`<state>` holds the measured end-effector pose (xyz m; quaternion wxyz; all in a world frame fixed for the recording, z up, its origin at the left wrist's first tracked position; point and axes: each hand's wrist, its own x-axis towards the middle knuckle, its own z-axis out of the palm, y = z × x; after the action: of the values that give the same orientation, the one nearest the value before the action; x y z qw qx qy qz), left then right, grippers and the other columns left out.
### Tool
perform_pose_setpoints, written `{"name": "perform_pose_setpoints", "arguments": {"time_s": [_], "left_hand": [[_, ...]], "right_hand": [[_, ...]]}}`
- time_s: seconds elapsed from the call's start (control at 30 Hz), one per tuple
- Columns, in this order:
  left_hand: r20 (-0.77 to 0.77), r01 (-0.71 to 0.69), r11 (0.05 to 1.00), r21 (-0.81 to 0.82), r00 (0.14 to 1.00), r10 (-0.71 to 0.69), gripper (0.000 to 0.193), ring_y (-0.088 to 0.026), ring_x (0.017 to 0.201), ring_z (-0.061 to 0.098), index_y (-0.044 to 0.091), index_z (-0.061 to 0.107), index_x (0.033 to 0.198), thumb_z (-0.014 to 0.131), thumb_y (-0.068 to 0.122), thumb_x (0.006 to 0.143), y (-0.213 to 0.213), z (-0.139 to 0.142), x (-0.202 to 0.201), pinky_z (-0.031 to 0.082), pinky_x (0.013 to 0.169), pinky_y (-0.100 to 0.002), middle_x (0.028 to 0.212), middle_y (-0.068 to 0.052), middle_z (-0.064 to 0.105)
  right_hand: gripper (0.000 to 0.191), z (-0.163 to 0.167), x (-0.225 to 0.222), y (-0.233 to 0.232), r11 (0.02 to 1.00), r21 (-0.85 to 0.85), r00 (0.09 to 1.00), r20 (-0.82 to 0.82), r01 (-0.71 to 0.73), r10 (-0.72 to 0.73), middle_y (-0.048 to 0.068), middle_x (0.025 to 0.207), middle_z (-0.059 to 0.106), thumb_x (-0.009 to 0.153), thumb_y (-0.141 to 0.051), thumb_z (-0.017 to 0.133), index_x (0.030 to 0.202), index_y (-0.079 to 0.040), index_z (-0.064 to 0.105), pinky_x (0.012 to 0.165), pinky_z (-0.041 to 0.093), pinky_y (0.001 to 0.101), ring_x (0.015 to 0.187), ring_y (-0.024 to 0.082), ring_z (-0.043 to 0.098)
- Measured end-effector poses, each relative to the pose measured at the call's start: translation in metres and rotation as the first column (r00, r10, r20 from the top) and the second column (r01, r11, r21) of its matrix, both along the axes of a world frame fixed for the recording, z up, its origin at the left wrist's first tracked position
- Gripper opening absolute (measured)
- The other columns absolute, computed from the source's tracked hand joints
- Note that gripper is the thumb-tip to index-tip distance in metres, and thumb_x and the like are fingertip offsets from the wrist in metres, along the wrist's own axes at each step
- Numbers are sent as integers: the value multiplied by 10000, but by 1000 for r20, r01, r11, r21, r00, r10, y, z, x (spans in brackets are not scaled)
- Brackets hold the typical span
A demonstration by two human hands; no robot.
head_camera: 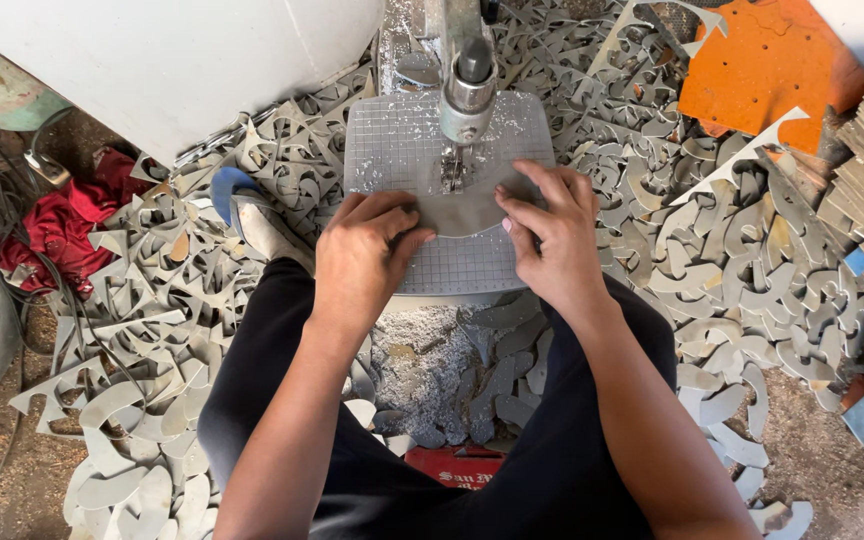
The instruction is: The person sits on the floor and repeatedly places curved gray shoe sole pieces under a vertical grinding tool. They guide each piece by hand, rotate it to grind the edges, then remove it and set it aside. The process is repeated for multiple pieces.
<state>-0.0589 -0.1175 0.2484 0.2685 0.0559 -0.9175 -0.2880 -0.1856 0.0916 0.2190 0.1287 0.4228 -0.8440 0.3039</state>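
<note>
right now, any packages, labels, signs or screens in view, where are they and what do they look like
Red box or package: on the floor between the person's legs, at the bottom middle; flat, rectangular, red with pale lettering, mostly hidden by the legs.
Blue tag or tape patch: on the stack of boards at the right edge; small, plain blue; too small to tell if it is a label.
No signs or screens show.

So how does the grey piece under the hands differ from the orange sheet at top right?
The grey piece lies on the gridded saw table, pinned by left hand and right hand; the orange sheet lies untouched among offcuts. The grey piece is smaller with a rounded edge; the orange sheet is bigger and angular. Both are flat.
</note>
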Motion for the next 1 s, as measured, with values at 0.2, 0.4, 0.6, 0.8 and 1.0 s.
{"name": "perform_pose_setpoints", "arguments": {"time_s": [0.2, 0.4, 0.6, 0.8, 1.0], "left_hand": [[-6, -23, 1000, 1, 1000, 23, 215, -256, 924, 677, 39, 773, 903, 852, 218, 814, 1, -1, -3, 565, 809, -375, 1076, -20, 745], [9, -36, 999, -1, 999, 37, 213, -242, 914, 678, 40, 776, 895, 852, 222, 815, 1, -1, -4, 569, 809, -369, 1074, -13, 749], [-1, -42, 999, 1, 999, 42, 219, -249, 931, 681, 43, 781, 907, 850, 230, 815, 1, -1, -4, 566, 819, -371, 1098, -20, 749], [-1, -47, 999, 12, 999, 47, 222, -260, 943, 684, 45, 787, 913, 852, 229, 808, 0, -1, -5, 562, 827, -377, 1106, -26, 754], [-17, -57, 998, 28, 998, 58, 226, -259, 947, 689, 43, 792, 918, 856, 225, 800, 1, -2, -6, 562, 837, -374, 1107, -27, 758]], "right_hand": [[277, -1, -2, -3, 1000, -6, 1000, 8, 6, -6, 36, 1443, 610, 894, -33, 755, 1158, -101, 806, 1131, 377, 448, 1269, 315, 471], [267, -2, -2, -4, 1000, -2, 1000, 13, 11, -11, 30, 1445, 611, 898, -37, 759, 1152, -102, 808, 1134, 372, 448, 1264, 305, 467], [277, -2, -4, -5, 1000, 8, 1000, -7, 13, -13, 24, 1439, 606, 886, -42, 770, 1149, -115, 812, 1122, 362, 453, 1262, 305, 471], [290, -3, -4, -5, 1000, 5, 1000, -2, 18, -18, 25, 1441, 602, 884, -45, 773, 1163, -118, 807, 1115, 365, 447, 1256, 309, 474], [292, -3, -3, -5, 1000, 10, 1000, -15, 26, -26, 24, 1438, 598, 879, -38, 774, 1157, -117, 810, 1115, 367, 451, 1256, 311, 480]]}}
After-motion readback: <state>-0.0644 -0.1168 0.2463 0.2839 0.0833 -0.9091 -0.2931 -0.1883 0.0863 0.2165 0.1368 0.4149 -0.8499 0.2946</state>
